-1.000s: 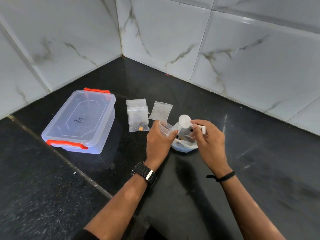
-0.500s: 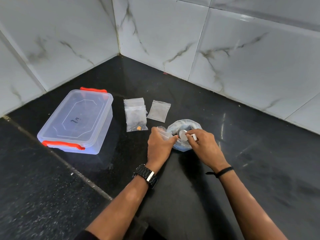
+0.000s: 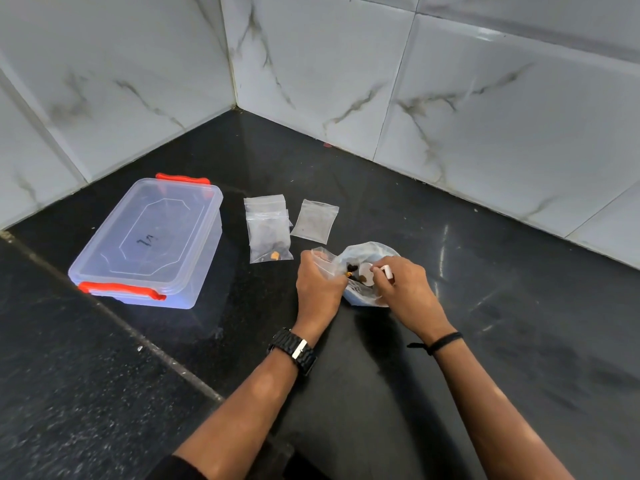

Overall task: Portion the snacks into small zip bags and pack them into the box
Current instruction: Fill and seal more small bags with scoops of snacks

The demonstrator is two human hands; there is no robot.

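Head view, one frame, black stone counter (image 3: 519,341) in a corner of white marbled wall tiles (image 3: 485,98).

Item 1: clear plastic box (image 3: 147,242), lid on, red latches at its near and far short ends. Stands at the left of the counter; long axis runs from near-left to far-right, toward the wall corner.

Item 2: filled small zip bags (image 3: 268,228), a short stack lying flat just right of the box, long axis running away from the viewer, sealed tops at the far end. Dark and orange snack pieces sit at the near end.

Item 3: single small zip bag (image 3: 314,221), flat, just right of the stack and apart from it, tilted slightly clockwise. Contents cannot be made out.

Item 4: large snack bag (image 3: 367,252), clear, mouth open upward, resting on the counter between the hands.

Item 5: small zip bag in hand (image 3: 323,259), pinched by the left hand (image 3: 320,285), fingers curled round it, touching the snack bag's left edge.

Item 6: white scoop (image 3: 367,273), bowl down inside the snack bag among dark and orange pieces, handle pointing right. The right hand (image 3: 405,289) grips the handle with curled fingers.
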